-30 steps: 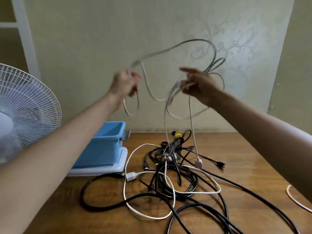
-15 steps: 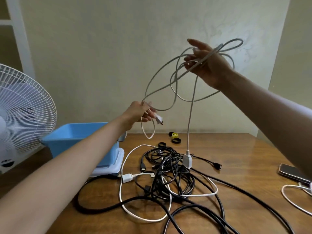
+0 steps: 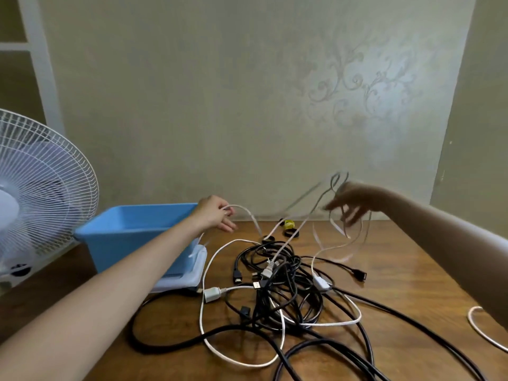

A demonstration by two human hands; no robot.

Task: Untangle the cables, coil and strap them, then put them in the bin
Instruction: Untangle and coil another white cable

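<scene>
Above the far table [image 3: 398, 257], left hand [image 3: 215, 213] pinches the white cable [image 3: 247, 211]; the blurred right hand [image 3: 354, 203] carries its loops, grip untellable. Untangling step; next likely means drawing it off the pile [image 3: 277, 284].

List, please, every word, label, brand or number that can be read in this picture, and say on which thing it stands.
No text can be read in this picture.
The blue bin, the fan, the white cable and the white plug show no print.
The yellow strap roll is too small and blurred to tell whether it bears any.
</scene>
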